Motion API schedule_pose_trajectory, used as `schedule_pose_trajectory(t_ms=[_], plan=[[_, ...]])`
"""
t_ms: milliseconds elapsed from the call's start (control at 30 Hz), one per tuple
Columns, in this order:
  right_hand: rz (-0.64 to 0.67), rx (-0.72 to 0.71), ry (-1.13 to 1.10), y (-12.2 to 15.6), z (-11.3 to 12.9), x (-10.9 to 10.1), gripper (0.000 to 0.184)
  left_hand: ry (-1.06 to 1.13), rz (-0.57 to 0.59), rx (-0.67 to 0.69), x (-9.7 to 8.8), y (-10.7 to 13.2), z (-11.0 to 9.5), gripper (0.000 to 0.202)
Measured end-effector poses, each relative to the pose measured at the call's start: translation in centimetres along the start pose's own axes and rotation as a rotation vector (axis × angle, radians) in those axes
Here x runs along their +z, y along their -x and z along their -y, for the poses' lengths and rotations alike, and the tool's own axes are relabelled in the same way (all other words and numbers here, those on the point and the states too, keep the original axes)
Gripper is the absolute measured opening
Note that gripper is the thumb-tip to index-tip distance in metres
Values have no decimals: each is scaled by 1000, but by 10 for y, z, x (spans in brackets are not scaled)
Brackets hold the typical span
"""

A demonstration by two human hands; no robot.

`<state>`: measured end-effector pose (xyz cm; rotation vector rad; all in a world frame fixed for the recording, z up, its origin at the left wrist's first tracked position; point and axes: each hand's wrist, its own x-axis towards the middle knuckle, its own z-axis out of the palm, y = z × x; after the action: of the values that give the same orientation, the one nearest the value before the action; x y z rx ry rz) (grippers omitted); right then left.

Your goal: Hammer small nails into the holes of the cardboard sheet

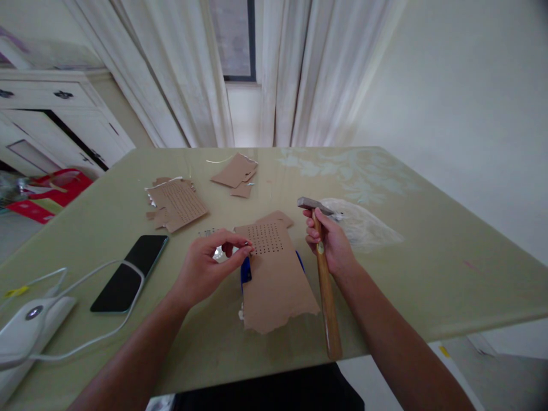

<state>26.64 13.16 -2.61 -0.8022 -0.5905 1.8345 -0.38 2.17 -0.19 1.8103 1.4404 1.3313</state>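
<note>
My right hand [334,242] is closed round the upper handle of a hammer [327,302], close under its grey metal head. The wooden handle hangs down past the right side of a torn piece of brown cardboard [278,285]. Rows of small dark holes mark the cardboard's far part, and blue things [245,270] show from under its sides. At its left edge my left hand [214,260] pinches a tiny dark thing between thumb and forefinger, too small to name. Behind the left fingers something clear and shiny is partly hidden.
Another holed cardboard piece [177,202] lies at the back left, with cardboard scraps [235,171] farther back. A clear plastic bag [363,225] rests beyond my right hand. On the left are a phone [131,274], a white cable [85,354] and a white power bank [38,331].
</note>
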Motion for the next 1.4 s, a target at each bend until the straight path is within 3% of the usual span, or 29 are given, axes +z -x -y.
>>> schedule_pose_trajectory(t_ms=[967, 1200, 1400], plan=[[-10, 8, -8, 1, -1, 2, 23, 2, 4, 34, 0, 2, -1, 7], [-15, 24, -8, 1, 0, 1, 16, -22, 7, 54, -1, 0, 0, 8], [0, 27, 3, 0, 0, 0, 24, -38, 2, 85, -1, -1, -5, 8]])
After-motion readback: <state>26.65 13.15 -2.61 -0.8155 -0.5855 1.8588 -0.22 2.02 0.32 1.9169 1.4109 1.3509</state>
